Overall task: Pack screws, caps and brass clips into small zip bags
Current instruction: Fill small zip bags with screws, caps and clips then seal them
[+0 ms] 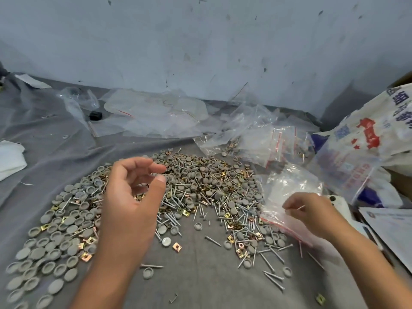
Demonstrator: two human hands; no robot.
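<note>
Two hands worked apart: the left hand hovered loosely curled over the caps; the right hand pinched a zip bag

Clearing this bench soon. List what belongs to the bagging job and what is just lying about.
Job: grey caps; screws; brass clips; zip bag pinched by right hand; filled bags; left hand.

Lying about: printed sack; white cloth; papers; small black object.

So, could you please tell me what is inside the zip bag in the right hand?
The zip bag looks empty through its clear plastic; the right hand covers its lower corner.
</note>
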